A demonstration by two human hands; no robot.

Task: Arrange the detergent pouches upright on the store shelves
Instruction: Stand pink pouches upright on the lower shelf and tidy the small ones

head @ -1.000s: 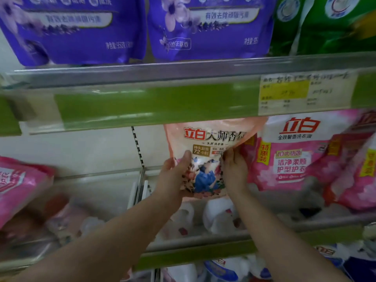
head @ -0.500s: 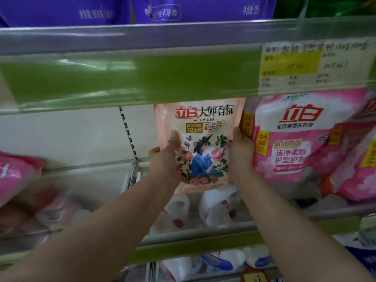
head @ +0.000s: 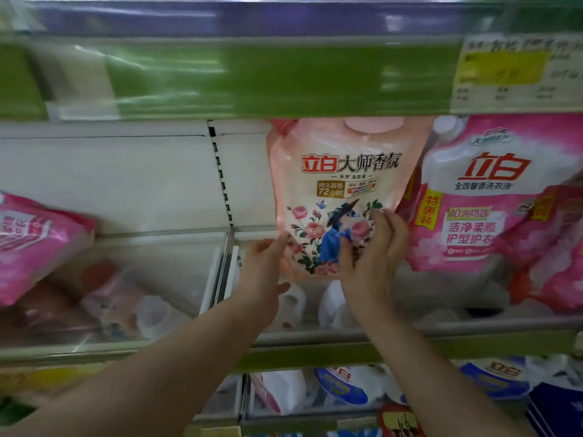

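Left hand and right hand are bare, forearms likewise.

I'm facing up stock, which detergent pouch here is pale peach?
The rose-printed pouch in the middle; the bright pink pouch is to its right.
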